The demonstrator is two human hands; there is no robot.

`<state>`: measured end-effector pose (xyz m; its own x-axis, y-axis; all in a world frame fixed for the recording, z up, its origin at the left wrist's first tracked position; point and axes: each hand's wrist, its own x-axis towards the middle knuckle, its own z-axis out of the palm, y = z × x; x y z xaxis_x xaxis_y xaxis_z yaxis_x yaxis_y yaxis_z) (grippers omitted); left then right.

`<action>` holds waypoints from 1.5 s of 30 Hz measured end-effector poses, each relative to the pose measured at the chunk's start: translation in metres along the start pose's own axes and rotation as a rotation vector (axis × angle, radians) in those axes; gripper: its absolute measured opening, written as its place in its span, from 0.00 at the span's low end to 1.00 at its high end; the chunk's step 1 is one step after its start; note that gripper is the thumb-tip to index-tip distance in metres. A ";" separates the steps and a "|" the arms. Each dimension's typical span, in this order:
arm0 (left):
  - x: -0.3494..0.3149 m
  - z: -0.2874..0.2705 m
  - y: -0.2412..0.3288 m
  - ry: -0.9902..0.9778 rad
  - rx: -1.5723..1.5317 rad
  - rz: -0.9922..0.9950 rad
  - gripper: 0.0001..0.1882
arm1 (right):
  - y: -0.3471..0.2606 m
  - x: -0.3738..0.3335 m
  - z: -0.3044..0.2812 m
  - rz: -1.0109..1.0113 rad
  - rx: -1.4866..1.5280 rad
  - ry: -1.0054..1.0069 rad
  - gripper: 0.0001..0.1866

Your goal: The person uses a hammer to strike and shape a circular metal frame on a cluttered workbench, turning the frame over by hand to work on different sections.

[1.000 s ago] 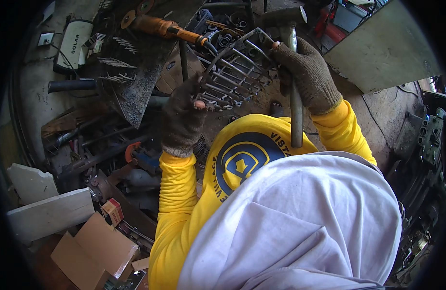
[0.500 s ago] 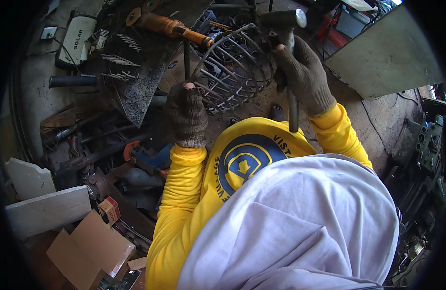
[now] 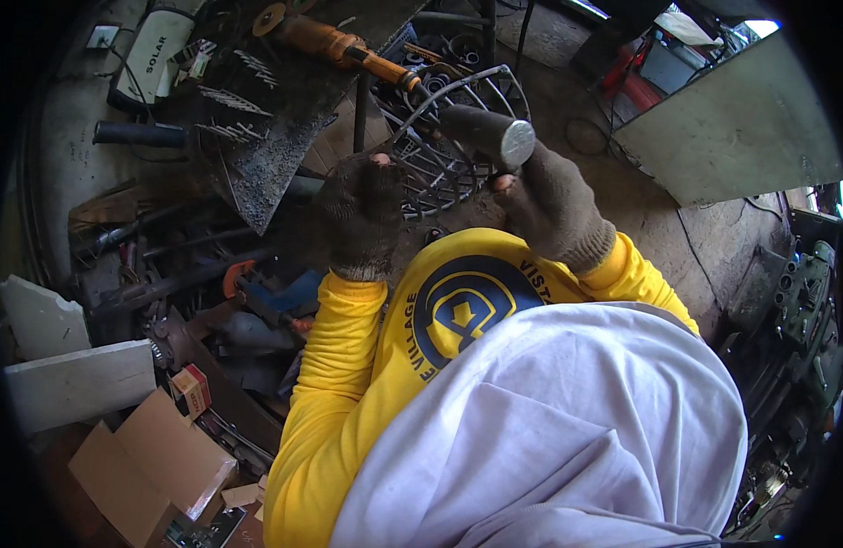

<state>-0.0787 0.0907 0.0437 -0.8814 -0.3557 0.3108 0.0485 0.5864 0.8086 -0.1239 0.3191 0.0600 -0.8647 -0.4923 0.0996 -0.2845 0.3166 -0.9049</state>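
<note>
My right hand [image 3: 560,203], in a brown knit glove, is wrapped around the handle of a hammer. The heavy round-faced hammer head [image 3: 481,132] is over a cage-like basket of bent metal rods [image 3: 450,187], hiding part of it; I cannot tell whether they touch. My left hand [image 3: 359,215], gloved the same way with a bare thumb tip showing, is closed on the near left side of the rod basket. Most of the hammer's handle is hidden behind my right hand.
An orange angle grinder [image 3: 339,50] lies on a dark metal bench [image 3: 284,137] with small rods and filings. A large flat panel [image 3: 732,119] stands at right. Metal scrap and an open cardboard box [image 3: 157,457] fill the left; greenish machinery [image 3: 795,301] is at right.
My right hand has brought the hammer down and to the left, from beyond the basket's right side to over it. My left hand keeps its grip, and the basket looks tilted differently.
</note>
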 end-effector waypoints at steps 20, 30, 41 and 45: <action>0.021 -0.016 -0.005 0.049 0.140 0.111 0.18 | -0.014 -0.007 0.000 -0.033 0.053 0.075 0.20; 0.012 -0.014 0.006 -0.021 0.128 0.122 0.19 | -0.018 0.002 0.006 0.105 -0.021 -0.049 0.17; 0.012 -0.021 -0.001 0.006 0.241 0.244 0.17 | -0.023 0.007 0.000 0.016 -0.077 -0.063 0.22; 0.022 -0.022 -0.003 0.045 -0.090 -0.046 0.18 | -0.023 -0.005 -0.006 -0.104 0.354 0.015 0.22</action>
<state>-0.0883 0.0648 0.0589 -0.8619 -0.4141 0.2925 0.0521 0.5015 0.8636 -0.1151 0.3194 0.0830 -0.8456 -0.4939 0.2023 -0.2125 -0.0361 -0.9765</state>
